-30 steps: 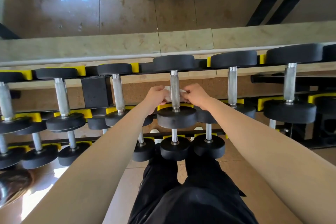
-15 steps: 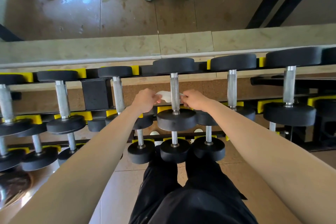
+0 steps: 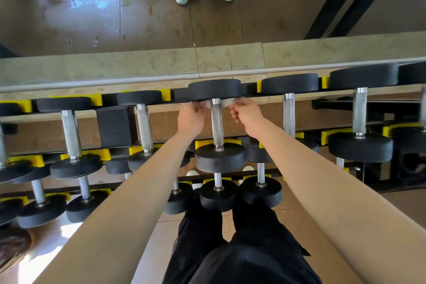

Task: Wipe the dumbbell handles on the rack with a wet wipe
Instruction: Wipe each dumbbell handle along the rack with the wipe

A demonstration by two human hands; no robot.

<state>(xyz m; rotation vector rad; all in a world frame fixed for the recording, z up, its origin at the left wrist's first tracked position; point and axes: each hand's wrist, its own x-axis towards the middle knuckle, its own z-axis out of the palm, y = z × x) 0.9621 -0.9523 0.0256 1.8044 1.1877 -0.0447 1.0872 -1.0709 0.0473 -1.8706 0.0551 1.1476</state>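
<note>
The wiping step is on. The left hand [image 3: 191,117] and the right hand [image 3: 247,115] each pinch one end of the wet wipe [image 3: 227,102]. It loops round the far end of the middle dumbbell handle [image 3: 216,124] on the rack [image 3: 115,127] — next, I think, slide it toward the near end (both ends pulled tight).

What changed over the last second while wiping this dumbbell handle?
Both hands, left hand and right hand, slid the white wet wipe along the knurled silver metal dumbbell handle, from its near end away to the far black round weight head. Each hand still pinches one end of the wipe; the handle stays in place.
</note>
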